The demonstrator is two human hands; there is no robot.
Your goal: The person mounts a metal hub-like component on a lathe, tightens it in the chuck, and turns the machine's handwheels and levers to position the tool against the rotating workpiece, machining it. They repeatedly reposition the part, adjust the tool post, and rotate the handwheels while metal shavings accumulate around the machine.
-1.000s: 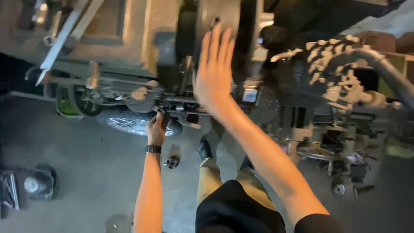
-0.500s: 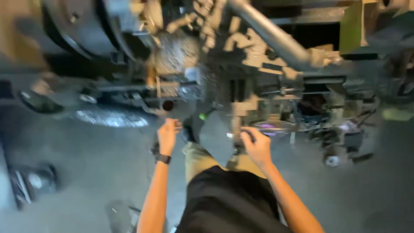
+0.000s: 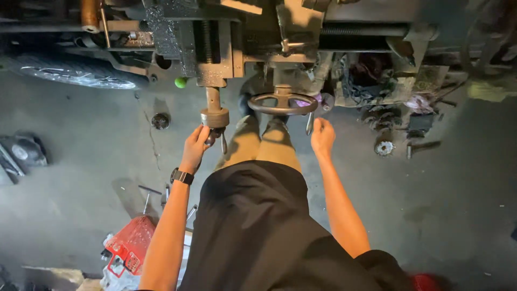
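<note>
1. The lathe spanned the top, above a grey floor.
2. I saw a red basket on the floor, lower left.
3. The handwheel jutted out mid-frame; a crank sat left of it.
4. My left hand, watch on its wrist, was curled around the crank's handle.
5. My right hand pinched the handwheel's handle.

Lots of junk on my screen: red mesh basket at 7 o'clock, green ball at 11, small gear on the floor at 3.
</note>
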